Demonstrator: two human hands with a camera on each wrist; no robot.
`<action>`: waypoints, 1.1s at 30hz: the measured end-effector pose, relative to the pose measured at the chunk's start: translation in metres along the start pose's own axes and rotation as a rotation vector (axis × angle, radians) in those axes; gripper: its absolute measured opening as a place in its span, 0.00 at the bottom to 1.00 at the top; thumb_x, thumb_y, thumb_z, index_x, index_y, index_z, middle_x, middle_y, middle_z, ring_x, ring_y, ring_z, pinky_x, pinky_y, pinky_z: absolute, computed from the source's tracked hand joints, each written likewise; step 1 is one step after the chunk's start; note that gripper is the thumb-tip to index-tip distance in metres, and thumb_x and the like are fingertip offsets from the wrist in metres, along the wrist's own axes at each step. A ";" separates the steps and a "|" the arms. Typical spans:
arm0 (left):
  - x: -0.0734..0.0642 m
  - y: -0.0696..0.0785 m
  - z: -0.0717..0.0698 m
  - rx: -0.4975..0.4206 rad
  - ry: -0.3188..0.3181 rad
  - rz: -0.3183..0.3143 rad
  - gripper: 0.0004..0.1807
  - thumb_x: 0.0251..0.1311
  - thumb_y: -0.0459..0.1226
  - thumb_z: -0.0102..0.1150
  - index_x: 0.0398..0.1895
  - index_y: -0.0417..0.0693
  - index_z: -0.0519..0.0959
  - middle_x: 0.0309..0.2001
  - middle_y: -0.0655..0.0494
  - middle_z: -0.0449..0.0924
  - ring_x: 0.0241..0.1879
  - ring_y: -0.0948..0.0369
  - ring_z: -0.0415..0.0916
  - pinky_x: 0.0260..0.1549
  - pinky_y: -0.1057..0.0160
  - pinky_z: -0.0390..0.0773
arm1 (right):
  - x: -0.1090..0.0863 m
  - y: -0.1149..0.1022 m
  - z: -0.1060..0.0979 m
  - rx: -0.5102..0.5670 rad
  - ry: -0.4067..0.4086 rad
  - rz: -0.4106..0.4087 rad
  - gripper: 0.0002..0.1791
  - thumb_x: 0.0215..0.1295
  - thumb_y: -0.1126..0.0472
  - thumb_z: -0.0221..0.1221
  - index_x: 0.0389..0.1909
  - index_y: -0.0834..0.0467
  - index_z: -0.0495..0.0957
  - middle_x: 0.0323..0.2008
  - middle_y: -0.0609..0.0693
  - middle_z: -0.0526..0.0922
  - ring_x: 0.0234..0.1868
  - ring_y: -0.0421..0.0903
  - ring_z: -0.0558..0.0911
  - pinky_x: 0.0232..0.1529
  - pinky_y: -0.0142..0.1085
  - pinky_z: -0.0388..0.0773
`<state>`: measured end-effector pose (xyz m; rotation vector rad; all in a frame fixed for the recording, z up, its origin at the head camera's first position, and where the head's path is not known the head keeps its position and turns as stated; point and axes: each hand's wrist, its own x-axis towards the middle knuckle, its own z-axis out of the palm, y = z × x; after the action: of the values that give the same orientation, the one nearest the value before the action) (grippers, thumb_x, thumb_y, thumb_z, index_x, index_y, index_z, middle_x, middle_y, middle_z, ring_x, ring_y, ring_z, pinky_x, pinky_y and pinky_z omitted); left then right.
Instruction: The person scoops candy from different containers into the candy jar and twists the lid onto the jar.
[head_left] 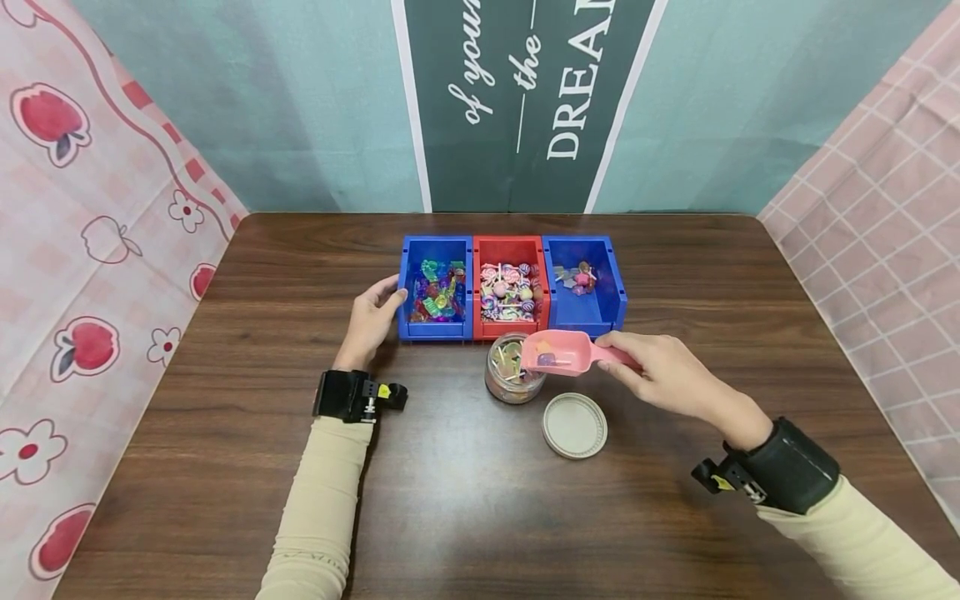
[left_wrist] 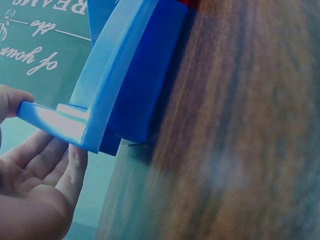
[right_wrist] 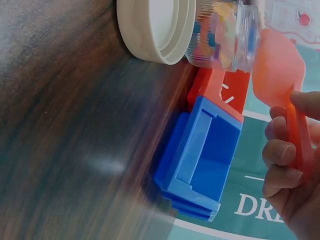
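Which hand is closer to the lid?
The right hand, holding the pink scoop, beyond and right of the lid; the left hand is farther, left of it, gripping the left blue bin.

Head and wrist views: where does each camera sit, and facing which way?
Head: worn on the head, faces forward and down over the wooden table; left hand and right hand both show.
Left wrist: worn there, faces the left blue bin; the left hand shows, pinching its edge.
Right wrist: worn there, faces the pink scoop, clear jar and round lid; the right hand shows, gripping the scoop.
Head and right wrist share the scoop, jar and lid.
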<state>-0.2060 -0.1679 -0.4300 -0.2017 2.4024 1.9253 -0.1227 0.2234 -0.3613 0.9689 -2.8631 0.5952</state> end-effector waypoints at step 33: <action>0.002 0.001 0.002 -0.022 0.005 -0.003 0.24 0.70 0.39 0.50 0.67 0.42 0.68 0.65 0.44 0.73 0.61 0.55 0.71 0.62 0.59 0.73 | 0.026 -0.035 -0.034 -0.164 -0.059 -0.050 0.09 0.56 0.57 0.66 0.37 0.55 0.85 0.16 0.42 0.75 0.18 0.32 0.64 0.20 0.25 0.56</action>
<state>-0.2085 -0.1663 -0.4296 -0.2117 2.3828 1.9533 -0.1247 0.1961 -0.3132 1.0441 -2.8733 0.3263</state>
